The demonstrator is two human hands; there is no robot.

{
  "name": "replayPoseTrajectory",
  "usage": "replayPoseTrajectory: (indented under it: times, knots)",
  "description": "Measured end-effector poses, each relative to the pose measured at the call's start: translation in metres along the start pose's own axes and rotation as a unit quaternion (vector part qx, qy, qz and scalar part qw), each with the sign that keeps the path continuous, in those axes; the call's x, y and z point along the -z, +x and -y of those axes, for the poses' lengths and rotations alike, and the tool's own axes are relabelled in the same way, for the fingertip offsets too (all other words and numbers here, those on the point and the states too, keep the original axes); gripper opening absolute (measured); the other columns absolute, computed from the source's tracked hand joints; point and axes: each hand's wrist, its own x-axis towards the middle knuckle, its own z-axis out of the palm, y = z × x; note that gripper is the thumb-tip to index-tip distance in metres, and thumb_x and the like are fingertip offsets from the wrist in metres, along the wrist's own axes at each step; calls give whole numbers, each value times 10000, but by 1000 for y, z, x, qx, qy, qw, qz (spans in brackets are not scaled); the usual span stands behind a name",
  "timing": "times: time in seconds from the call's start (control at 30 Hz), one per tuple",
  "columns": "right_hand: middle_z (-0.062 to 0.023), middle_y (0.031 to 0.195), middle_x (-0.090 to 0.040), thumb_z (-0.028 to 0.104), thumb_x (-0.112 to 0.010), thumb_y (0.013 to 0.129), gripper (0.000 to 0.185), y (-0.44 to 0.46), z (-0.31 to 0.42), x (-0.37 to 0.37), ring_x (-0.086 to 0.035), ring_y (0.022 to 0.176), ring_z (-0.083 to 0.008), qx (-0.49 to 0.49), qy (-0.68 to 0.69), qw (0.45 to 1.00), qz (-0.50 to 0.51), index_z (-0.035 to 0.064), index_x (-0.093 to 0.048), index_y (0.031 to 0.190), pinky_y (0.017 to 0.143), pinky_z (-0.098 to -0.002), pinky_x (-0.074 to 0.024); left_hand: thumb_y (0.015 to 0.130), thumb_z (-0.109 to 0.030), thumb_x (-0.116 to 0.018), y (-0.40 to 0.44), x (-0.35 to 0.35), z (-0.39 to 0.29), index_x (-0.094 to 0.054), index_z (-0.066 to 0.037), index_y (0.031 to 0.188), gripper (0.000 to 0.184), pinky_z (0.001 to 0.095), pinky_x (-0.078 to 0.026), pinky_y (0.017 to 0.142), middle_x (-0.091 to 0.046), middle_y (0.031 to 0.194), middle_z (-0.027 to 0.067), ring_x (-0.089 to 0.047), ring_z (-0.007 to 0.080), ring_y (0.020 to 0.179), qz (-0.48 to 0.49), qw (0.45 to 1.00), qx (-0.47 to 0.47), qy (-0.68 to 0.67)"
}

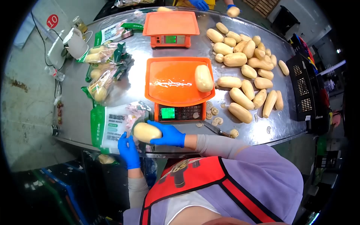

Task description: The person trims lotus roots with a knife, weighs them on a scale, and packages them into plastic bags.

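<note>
Lotus root [147, 132] sat in your right hand [167, 135], gripped by one end at the right side of the printed bag [117, 126]; your left hand [129, 150] was at the bag's near edge, its closure not determinable. Too light a grip on the smooth, rounded surface could have caused a drop. A sideways forearm movement could have struck the knife [216, 130] lying near it. The held root was pale cream-yellow, stout and blunt-ended, like the second root [203, 78] on the orange scale [168, 82] beyond.
</note>
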Motion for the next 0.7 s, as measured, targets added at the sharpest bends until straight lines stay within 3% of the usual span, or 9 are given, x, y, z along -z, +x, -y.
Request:
replayPoseTrajectory:
  times: [0.1,0.2,0.33,0.43,0.53,0.57,0.6,0.67,0.7]
  knots:
    - [-254,1124,-566,479,-686,711,856,1,23,10,-583,1014,-363,17,-153,984,86,117,-316,1392,869,-387,-457,839,-80,-566,4,-5,10,-549,37,779,133,380,-457,800,-564,1128,194,-562,275,926,-53,975,-181,113]
    - [-258,1073,-584,476,-691,702,837,6,21,8,-600,955,-381,7,-201,973,110,129,-336,1375,835,-400,-473,848,-68,-568,-2,-1,-11,-542,19,783,111,373,-391,919,-546,1172,190,-510,276,1065,53,977,-180,98]
    - [-262,1109,-564,394,-712,690,783,13,-5,-10,-581,957,-403,9,193,976,-97,141,-380,1352,816,-427,-476,848,-79,-578,-3,-7,-21,-529,23,755,146,391,-389,907,-533,1188,210,-501,316,1071,48,960,-233,144]
    - [-201,1170,-557,422,-695,706,754,4,15,-3,-574,1026,-364,137,-177,974,29,81,-417,1319,871,-399,-469,845,-68,-573,-1,-9,-52,-521,27,729,159,400,-386,911,-537,1180,213,-508,320,1065,43,959,-244,134]
    - [-220,1079,-579,388,-695,656,723,12,33,2,-577,950,-384,122,-267,953,71,111,-445,1275,822,-446,-466,834,-55,-569,-3,-11,-47,-519,22,723,145,402,-384,910,-541,1168,216,-518,328,1051,60,960,-260,80]
    - [-202,1031,-594,382,-684,703,641,15,27,-2,-594,916,-365,158,-168,973,-31,94,-464,1232,793,-424,-477,831,-56,-570,-3,-9,-46,-522,21,725,140,400,-384,914,-543,1163,215,-514,329,1060,70,958,-258,105]
    - [-193,995,-598,371,-670,754,596,17,25,-3,-607,906,-329,9,84,996,-23,57,-462,1216,768,-378,-485,828,-56,-571,-2,-6,-45,-525,20,727,135,397,-384,919,-545,1159,214,-511,330,1069,78,954,-258,132]
    - [-205,997,-591,369,-671,775,594,32,19,-7,-608,899,-318,-161,483,860,-13,25,-455,1208,744,-355,-483,830,-66,-567,-4,-7,-45,-536,11,743,119,441,-335,979,-548,1161,203,-503,328,1087,79,954,-249,146]
    - [-205,997,-591,369,-671,775,594,28,18,-11,-608,899,-318,-162,484,860,-14,25,-455,1208,744,-355,-483,832,-71,-562,-4,-6,-48,-542,2,756,107,472,-289,1010,-550,1164,194,-499,327,1098,66,947,-266,166]
